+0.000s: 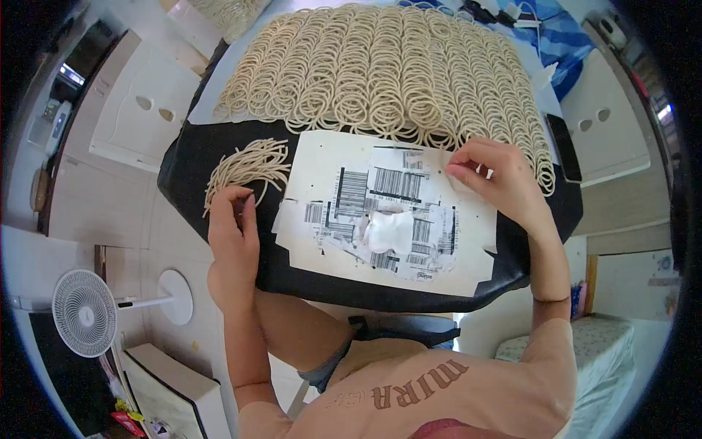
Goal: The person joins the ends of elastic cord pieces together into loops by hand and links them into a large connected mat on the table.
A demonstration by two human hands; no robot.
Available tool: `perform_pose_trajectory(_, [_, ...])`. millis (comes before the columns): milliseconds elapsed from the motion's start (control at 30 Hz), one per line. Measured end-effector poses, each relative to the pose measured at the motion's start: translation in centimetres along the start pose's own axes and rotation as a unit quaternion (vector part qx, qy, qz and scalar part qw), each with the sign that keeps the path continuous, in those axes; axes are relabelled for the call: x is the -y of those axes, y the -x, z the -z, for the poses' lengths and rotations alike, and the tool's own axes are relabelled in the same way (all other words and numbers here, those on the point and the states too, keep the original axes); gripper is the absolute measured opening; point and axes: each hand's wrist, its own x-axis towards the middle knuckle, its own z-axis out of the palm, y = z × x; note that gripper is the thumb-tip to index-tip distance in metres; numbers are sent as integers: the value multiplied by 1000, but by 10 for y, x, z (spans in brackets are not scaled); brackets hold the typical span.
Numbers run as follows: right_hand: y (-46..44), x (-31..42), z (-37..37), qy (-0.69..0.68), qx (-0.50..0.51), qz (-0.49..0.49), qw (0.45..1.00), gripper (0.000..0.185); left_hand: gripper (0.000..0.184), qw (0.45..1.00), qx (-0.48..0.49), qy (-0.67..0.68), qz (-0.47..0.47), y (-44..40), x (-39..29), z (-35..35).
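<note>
My left hand [235, 223] is at the lower end of a loose bundle of beige cords [252, 167], its fingers curled together against the cord ends. Whether a cord is between the fingertips, I cannot make out. My right hand [499, 175] is pinched above the upper right part of a pale board [307, 172]; anything in the pinch is too small to name. Barcode labels [396, 184] cover the middle of this board, and a white smear of paste-like material [390, 233] lies on them. Beyond the board, rows of beige cord rings [351, 69] overlap on a white sheet.
The black-covered table [336, 291] carries all of this. A dark phone [563, 148] lies at its right edge. Blue patterned cloth [559, 51] and cables are at the far right. A white fan [85, 313] stands on the floor to the left.
</note>
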Motion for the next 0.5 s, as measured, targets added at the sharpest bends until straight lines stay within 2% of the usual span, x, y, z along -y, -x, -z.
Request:
perform_pose_trajectory(100, [1,-3,1,18,4,-34,999,11,10,996,26,-73,-48,0,6,-6])
perform_pose_trajectory(167, [4,-6,3,85,66,-49,993,15,12,988,41,-127,-83,1,15,-6])
perform_pose_trajectory(267, [10,-12,0,128,125,-58,982,18,13,991,47,-113,-51,1,13,-8])
perform_pose_trajectory(300, [11,-12,0,131,136,-52,981,17,11,989,32,-125,-72,1,13,-8])
perform_pose_trajectory(500, [13,-8,21,116,270,-44,955,15,7,991,-23,40,127,11,5,0])
